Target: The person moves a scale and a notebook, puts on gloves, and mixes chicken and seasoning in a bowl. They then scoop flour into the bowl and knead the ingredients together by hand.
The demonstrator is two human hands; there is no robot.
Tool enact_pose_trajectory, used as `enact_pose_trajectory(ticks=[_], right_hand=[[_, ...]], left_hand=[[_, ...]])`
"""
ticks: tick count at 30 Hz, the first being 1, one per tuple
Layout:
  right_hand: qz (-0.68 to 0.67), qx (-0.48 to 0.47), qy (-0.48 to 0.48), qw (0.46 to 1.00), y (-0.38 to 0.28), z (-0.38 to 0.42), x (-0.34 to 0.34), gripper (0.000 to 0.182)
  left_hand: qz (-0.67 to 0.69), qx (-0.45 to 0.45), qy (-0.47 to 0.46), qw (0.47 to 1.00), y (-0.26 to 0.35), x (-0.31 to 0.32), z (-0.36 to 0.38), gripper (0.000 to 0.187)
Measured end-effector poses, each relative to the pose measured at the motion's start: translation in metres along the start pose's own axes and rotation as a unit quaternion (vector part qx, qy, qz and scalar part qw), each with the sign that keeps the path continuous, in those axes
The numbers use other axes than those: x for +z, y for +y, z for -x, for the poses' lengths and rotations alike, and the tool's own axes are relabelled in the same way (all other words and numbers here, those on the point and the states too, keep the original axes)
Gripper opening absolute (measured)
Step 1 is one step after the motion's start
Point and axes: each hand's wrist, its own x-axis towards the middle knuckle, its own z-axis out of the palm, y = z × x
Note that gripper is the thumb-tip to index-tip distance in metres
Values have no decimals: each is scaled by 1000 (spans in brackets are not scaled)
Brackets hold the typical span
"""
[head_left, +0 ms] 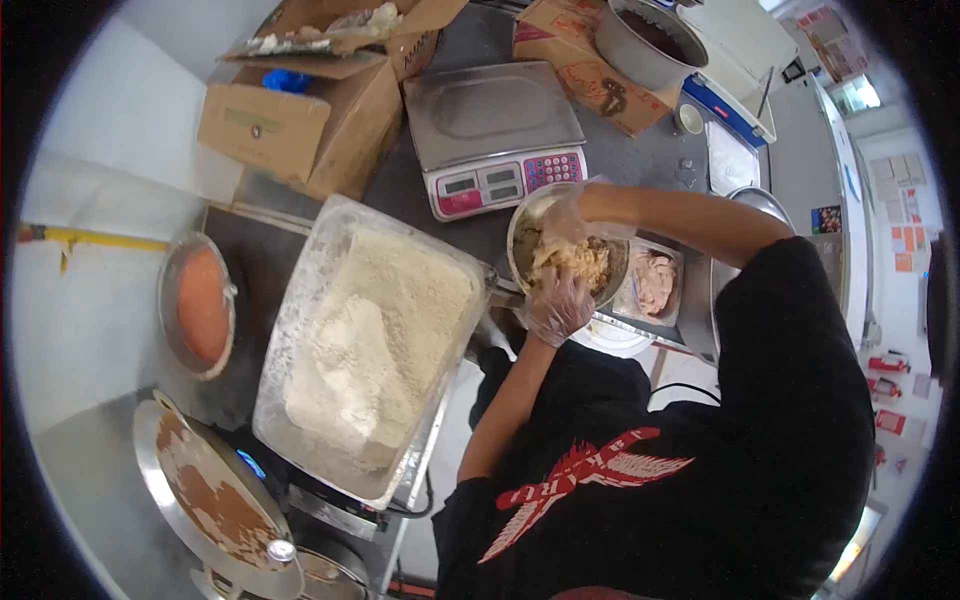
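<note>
A round metal bowl point(517, 262) holds a pale, lumpy, wet-looking food mixture point(592, 262). Both of my hands are in it, in clear plastic gloves. My left hand point(562, 305) comes over the near rim, its fingers bent into the mixture and closed on some of it. From the other side my right hand point(566, 220) reaches down into the bowl, close to my left; its fingertips are blurred and partly hidden in the mixture. Beside the bowl, a rectangular container point(676, 310) holds pale pink raw-looking meat point(654, 284).
A large tray point(300, 300) of flour point(360, 370) lies left of the bowl. A digital scale point(495, 115) stands behind it. Cardboard boxes point(355, 125) and a metal pot point(655, 45) are farther back. At left are a bowl of orange contents point(203, 305) and a wide pan point(165, 475).
</note>
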Motion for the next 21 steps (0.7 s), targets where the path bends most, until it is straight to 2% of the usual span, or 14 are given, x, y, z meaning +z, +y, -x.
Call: enact_pose_trajectory(ticks=[3,6,8,9,10,11,12,13,15,17,18,21], right_hand=[[50,16,95,994,12,28,-11,21],[122,80,177,973,-1,16,5,21],[163,133,234,949,-10,19,20,20],[70,202,151,965,-21,17,19,23],[-9,280,72,957,-32,15,18,28],[45,247,55,966,-33,18,23,29],[98,210,37,972,-33,19,29,30],[220,112,-32,968,-23,16,36,33],[108,100,-105,984,10,-3,55,37],[4,135,-141,981,84,-69,142,42],[23,57,-99,993,94,-57,150,31],[-76,54,-120,988,82,-31,131,29]], left_hand=[[-27,-8,65,998,0,4,-6,17],[-9,-24,3,1000,-1,3,-6,19],[1,-35,13,999,-1,2,-8,21],[11,-47,2,999,0,2,-7,21],[21,-60,-7,998,-1,4,-6,21],[4,-46,44,998,-4,10,-6,22],[3,-60,38,997,-5,11,-6,23],[3,-72,31,997,-5,10,-7,23],[-1,-86,9,996,-1,5,-7,24],[3,-90,8,996,0,6,-8,24],[3,-90,9,996,-1,6,-8,24],[-4,-80,3,997,-2,9,-6,23]])
